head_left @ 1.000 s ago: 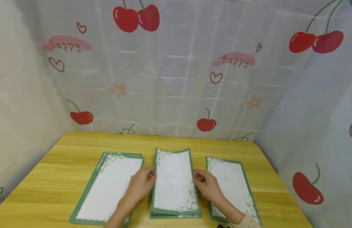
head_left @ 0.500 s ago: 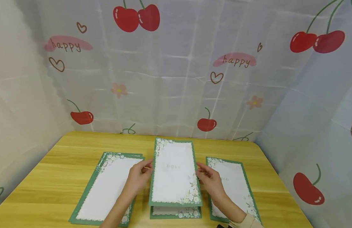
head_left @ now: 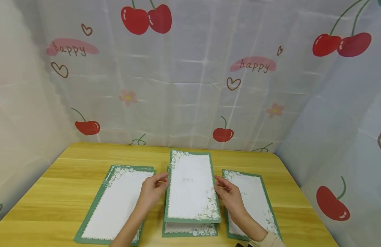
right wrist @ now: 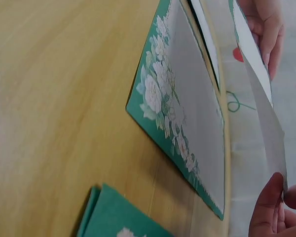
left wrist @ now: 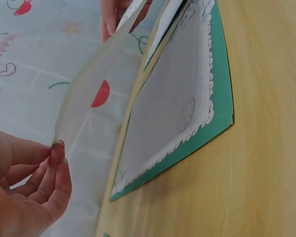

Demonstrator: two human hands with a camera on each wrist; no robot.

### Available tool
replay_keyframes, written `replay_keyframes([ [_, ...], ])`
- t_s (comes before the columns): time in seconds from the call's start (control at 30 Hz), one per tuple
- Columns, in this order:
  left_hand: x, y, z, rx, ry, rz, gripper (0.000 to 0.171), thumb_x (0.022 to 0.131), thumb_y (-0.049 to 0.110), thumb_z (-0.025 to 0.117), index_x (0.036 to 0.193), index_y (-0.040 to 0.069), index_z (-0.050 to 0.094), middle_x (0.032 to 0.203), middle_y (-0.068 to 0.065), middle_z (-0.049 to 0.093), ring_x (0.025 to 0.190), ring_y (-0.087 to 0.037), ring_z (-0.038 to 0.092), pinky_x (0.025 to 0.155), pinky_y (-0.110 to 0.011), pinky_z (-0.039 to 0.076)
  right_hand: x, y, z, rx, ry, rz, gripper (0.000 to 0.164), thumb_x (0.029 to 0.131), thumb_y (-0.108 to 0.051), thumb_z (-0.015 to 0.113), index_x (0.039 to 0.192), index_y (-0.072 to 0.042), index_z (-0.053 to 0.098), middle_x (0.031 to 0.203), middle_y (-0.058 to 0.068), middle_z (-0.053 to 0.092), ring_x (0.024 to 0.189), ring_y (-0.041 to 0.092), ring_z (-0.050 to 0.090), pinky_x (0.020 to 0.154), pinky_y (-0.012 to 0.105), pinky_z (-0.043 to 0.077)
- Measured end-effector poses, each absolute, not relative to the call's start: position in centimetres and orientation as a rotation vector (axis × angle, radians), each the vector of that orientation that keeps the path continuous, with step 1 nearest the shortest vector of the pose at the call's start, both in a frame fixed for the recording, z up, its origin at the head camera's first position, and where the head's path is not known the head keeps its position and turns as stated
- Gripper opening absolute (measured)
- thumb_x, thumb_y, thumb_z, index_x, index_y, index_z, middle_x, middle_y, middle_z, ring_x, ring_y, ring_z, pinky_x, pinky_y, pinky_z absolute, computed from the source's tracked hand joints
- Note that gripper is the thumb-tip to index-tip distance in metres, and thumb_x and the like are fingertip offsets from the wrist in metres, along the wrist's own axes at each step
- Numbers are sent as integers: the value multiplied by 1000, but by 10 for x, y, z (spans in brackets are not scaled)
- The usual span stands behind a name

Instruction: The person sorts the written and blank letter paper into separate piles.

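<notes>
A green-bordered sheet of letter paper with white flowers and a short faint line of writing is held up at the middle of the table. My left hand pinches its left edge between thumb and fingers; my right hand pinches the right edge. The wrist views show the raised letter paper bowing between both hands, apart from what lies below. Underneath, another matching sheet rests flat on the table, mostly covered in the head view. A small round mark shows on it in the left wrist view.
To the left lies a slightly uneven stack of matching sheets, partly behind my left forearm. More such paper lies on the right, under my right forearm. The wooden table ends at a cherry-printed curtain.
Both hands have lifted the letter paper up and away from the sheet below, which now shows more at the bottom. The raised sheet then shifted slightly right.
</notes>
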State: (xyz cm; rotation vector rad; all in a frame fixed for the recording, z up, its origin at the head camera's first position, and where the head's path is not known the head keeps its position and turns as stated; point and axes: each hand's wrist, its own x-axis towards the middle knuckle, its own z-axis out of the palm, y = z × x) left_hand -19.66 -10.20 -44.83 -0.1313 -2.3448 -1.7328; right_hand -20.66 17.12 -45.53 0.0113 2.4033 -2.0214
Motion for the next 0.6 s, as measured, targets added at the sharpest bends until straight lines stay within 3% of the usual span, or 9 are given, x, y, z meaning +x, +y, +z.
replay_keyframes([
  [0.6,-214,-47,-452,-350,-2417,-1831,31,93,-3,63,123,-8,65,99,-11,67,82,-21,65,68,-27,55,-200,227,-454,252,2546,-1926,39,99,-7,58,139,-7,58,117,13,58,90,15,57,75,25,51],
])
